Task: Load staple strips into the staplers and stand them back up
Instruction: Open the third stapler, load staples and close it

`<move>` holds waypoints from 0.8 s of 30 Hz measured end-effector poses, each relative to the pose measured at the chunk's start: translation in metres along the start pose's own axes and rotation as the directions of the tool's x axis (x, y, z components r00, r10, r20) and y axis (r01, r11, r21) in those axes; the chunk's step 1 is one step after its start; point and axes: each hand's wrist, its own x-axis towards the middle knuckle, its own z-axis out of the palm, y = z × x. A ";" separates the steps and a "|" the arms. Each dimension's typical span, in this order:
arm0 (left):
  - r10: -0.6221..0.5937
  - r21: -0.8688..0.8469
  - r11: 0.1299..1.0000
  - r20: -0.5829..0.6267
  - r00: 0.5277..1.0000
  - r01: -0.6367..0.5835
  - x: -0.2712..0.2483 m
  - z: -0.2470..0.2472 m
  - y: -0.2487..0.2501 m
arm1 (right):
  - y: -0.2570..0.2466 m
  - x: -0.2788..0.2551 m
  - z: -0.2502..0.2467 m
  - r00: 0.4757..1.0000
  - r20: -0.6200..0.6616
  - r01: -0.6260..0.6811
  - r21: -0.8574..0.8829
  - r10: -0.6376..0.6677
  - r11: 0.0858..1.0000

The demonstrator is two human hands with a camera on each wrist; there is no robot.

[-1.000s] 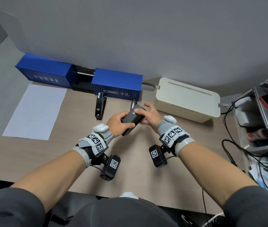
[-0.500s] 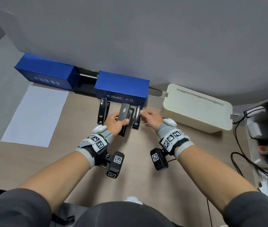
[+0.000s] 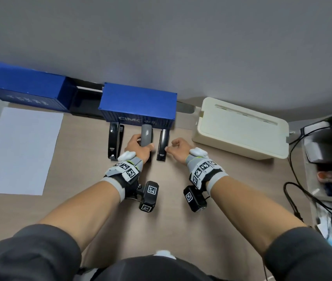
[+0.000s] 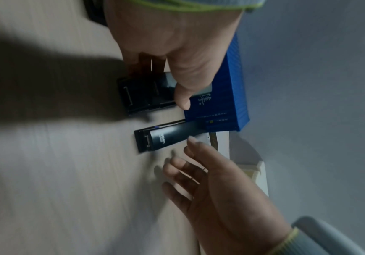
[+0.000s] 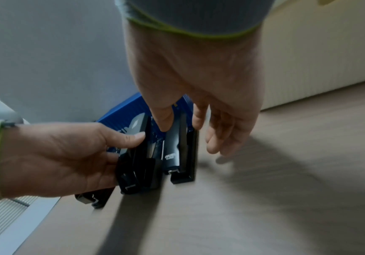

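Three staplers stand in a row on the desk, in front of a blue container box (image 3: 138, 102). My left hand (image 3: 138, 147) grips the grey middle stapler (image 3: 147, 134) from its left side, thumb on the right face (image 4: 182, 96). The black left stapler (image 3: 114, 142) stands alone. My right hand (image 3: 178, 149) hovers beside the dark right stapler (image 3: 163, 145) with relaxed, spread fingers (image 4: 177, 163), holding nothing. In the right wrist view its thumb and index finger flank that stapler (image 5: 177, 143) loosely. No staple strips are visible.
A second blue container (image 3: 19, 86) sits at the back left, a white paper sheet (image 3: 19, 151) lies at left. A cream cable box (image 3: 240, 128) stands at the back right. A shelf with cables (image 3: 327, 159) borders the right edge.
Both hands held the grey stapler above the desk; now the left hand has set it down between the other two, and the right hand has let go and shifted right.
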 end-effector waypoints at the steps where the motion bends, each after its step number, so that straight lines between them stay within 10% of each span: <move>1: 0.011 0.001 1.000 0.006 1.000 -0.011 -0.001 0.000 0.001 | -0.003 0.000 0.000 1.000 -0.014 0.002 -0.039 -0.003 0.999; 8: 0.044 0.015 0.999 -0.005 0.999 -0.043 0.001 -0.017 0.004 | -0.024 0.013 0.021 0.996 -0.085 0.020 -0.144 -0.033 0.989; 14: 0.249 0.110 0.968 -0.346 0.905 -0.224 0.006 -0.054 -0.002 | -0.020 0.012 0.019 0.997 -0.079 0.006 -0.204 -0.022 0.979; 24: -0.073 0.104 0.990 -0.214 0.974 0.097 0.013 -0.080 -0.021 | -0.014 -0.002 0.007 0.997 -0.066 0.019 -0.164 -0.030 0.986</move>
